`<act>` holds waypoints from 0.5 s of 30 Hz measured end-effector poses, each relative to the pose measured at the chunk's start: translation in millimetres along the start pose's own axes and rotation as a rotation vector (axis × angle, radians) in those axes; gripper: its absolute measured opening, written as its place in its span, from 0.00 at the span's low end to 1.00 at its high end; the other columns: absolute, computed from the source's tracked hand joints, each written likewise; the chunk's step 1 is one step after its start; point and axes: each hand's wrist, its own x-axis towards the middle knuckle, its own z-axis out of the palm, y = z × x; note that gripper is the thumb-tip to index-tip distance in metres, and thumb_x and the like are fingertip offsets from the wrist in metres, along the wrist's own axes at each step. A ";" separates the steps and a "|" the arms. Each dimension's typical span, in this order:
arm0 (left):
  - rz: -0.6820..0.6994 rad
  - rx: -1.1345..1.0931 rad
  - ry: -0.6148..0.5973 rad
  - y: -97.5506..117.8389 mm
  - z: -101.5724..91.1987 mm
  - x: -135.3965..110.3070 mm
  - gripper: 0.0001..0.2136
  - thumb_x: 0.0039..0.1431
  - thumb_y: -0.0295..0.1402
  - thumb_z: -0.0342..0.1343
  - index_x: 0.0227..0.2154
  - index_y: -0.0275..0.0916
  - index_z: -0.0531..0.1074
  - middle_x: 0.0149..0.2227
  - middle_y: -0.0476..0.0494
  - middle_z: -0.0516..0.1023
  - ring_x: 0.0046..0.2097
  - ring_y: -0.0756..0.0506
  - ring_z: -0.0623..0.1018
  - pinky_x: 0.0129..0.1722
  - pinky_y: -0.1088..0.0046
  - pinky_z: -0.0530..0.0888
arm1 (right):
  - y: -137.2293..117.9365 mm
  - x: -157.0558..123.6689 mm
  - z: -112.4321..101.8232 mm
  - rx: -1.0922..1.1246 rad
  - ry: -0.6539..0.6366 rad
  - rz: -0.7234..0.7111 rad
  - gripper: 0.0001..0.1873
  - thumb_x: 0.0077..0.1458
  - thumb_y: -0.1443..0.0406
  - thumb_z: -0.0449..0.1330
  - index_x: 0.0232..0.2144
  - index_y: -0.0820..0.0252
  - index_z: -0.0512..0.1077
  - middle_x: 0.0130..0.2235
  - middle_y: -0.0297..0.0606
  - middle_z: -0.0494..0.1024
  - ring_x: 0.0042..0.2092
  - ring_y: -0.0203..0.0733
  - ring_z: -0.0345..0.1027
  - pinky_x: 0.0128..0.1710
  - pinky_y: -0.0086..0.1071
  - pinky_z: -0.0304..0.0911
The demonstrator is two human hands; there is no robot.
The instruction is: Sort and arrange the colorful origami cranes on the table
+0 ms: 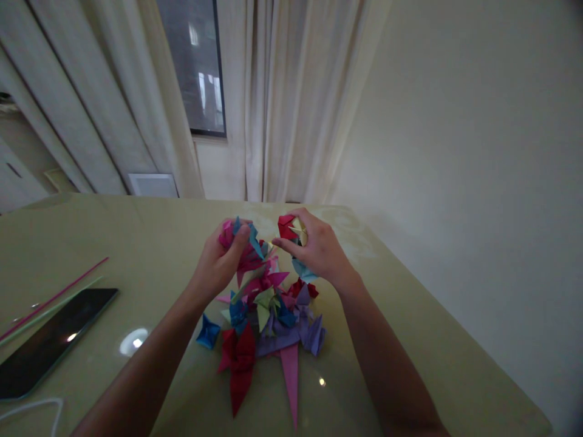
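A heap of folded paper origami pieces (273, 309) in red, pink, purple, blue and pale green lies on the table between my forearms. Above its far left side, my left hand (221, 258) is closed around pink and blue origami pieces (255, 240). My right hand (321, 243), across from it, grips red and pale yellow origami pieces (286, 227) between thumb and fingers. Just below that hand is a light blue folded piece (303, 271); whether it is held I cannot tell. A small dark blue origami piece (208, 332) sits at the heap's left edge.
To the left lies a black phone (54, 334), beside a thin pink stick (68, 285) and a pale green one (50, 311). A white cable (34, 403) curls at the lower left. The table (150, 243) meets a wall on the right, with curtains (291, 103) behind.
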 end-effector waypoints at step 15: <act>0.112 0.077 -0.180 19.0 -8.1 -5.4 0.27 0.61 0.44 0.66 0.62 0.45 0.70 0.71 0.35 0.60 0.70 0.31 0.67 0.62 0.50 0.77 | -28.2 -10.0 -31.3 -0.036 0.007 -0.043 0.26 0.61 0.55 0.72 0.57 0.53 0.72 0.53 0.44 0.80 0.53 0.52 0.76 0.56 0.47 0.72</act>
